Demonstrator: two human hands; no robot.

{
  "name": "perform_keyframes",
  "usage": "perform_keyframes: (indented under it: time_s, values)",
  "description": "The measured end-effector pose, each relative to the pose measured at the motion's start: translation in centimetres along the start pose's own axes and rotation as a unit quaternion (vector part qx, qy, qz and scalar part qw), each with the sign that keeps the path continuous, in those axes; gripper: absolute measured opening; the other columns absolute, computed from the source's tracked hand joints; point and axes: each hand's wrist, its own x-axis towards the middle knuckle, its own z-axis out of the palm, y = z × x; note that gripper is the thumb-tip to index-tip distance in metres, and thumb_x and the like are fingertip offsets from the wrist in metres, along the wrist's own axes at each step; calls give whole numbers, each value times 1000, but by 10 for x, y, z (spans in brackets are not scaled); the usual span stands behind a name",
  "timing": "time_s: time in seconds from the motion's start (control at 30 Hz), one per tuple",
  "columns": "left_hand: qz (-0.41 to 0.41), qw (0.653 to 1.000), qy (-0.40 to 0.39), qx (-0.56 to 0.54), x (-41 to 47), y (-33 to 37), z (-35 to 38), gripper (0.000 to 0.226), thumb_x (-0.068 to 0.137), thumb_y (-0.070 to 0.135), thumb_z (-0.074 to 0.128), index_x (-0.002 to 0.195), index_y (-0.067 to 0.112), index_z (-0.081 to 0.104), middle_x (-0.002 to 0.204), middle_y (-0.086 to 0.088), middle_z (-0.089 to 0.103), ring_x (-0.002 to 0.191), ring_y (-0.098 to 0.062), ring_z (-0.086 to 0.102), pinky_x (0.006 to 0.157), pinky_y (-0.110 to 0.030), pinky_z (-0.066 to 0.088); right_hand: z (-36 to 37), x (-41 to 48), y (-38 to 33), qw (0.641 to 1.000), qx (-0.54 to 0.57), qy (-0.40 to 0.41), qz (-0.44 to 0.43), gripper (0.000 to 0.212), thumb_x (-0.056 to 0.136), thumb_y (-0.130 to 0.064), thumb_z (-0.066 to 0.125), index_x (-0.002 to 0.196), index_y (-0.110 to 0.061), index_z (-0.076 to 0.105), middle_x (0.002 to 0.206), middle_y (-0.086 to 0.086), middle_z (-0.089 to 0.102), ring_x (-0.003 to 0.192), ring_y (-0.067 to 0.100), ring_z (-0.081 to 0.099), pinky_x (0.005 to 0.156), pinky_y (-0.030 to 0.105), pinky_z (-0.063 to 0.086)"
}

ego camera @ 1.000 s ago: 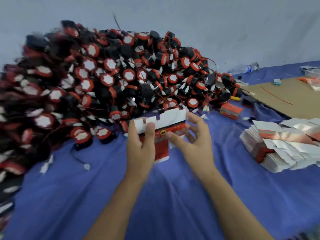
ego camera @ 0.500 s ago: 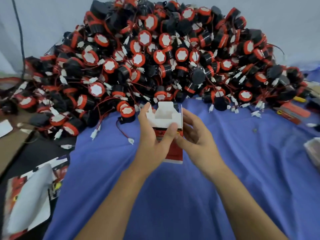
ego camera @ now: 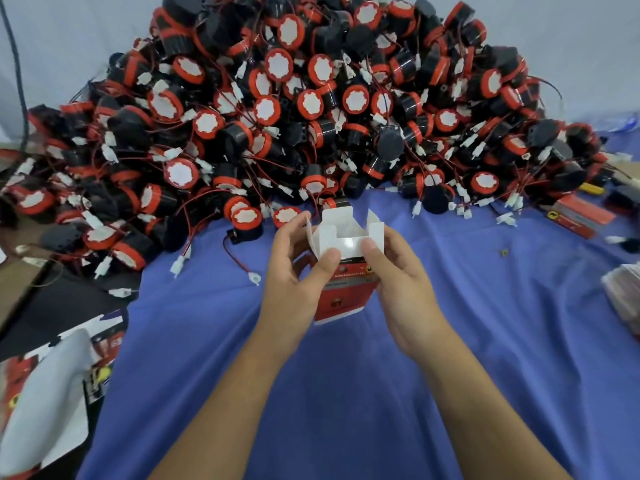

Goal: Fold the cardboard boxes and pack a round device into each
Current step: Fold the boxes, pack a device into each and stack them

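Note:
A small red and white cardboard box [ego camera: 341,292] is held upright above the blue cloth, its white top flaps standing open. My left hand [ego camera: 294,271] grips its left side, thumb pressing on the front top flap. My right hand [ego camera: 401,275] grips the right side, thumb on the same flap. Behind the box rises a big heap of round black and red devices [ego camera: 311,109] with white faces, red wires and white plugs. One device [ego camera: 246,221] lies at the heap's near edge, just left of the box.
A blue cloth [ego camera: 346,393] covers the work surface. A flat red box [ego camera: 578,216] lies at the right by the heap. Flat box blanks [ego camera: 623,299] sit at the right edge. A printed bag [ego camera: 52,393] lies at lower left on a dark surface.
My view swung left, centring on the heap. The flat blank has been opened into a square tube with its top flaps spread, and both thumbs now press on the front flap.

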Motion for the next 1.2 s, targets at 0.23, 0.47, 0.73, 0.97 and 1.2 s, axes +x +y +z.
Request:
perform_keyframes:
  time_s: [0.23,0.47,0.73,0.97,1.2]
  values:
    - [-56,993,-3,-100,4,9,-3,51,80,9,65,126,28,56,126,-13,65,111,-27,67,86,-36,59,3,0,-2,1000,10,27,0,43,92,-18,70,134,-23,62,123,1,74,117,20,69,87,30,57]
    - [-43,998,-21,-51,4,16,5,44,73,0,52,98,37,55,102,-3,63,91,-17,62,74,-36,55,10,0,-7,998,21,59,0,51,83,7,63,125,-22,67,112,1,74,91,12,69,72,24,56]
    - [7,1000,8,22,-1,21,16,39,85,4,49,107,35,59,114,6,65,104,-16,64,82,-36,57,19,-9,-2,996,-45,62,-47,37,92,-11,58,118,-38,56,116,-8,70,107,14,67,83,31,56]
    - [-19,998,44,-51,-3,13,14,26,107,23,52,112,30,76,113,7,76,102,-12,71,76,-21,56,16,-8,-8,994,49,94,-1,17,103,-29,57,101,-25,74,98,-11,74,84,4,67,73,26,52]
    - [7,996,33,-86,-2,14,9,42,97,5,63,125,36,64,118,0,75,104,-22,73,79,-31,60,20,-6,-9,996,32,88,1,25,102,-10,59,119,-25,71,108,-3,75,96,13,69,80,27,55]
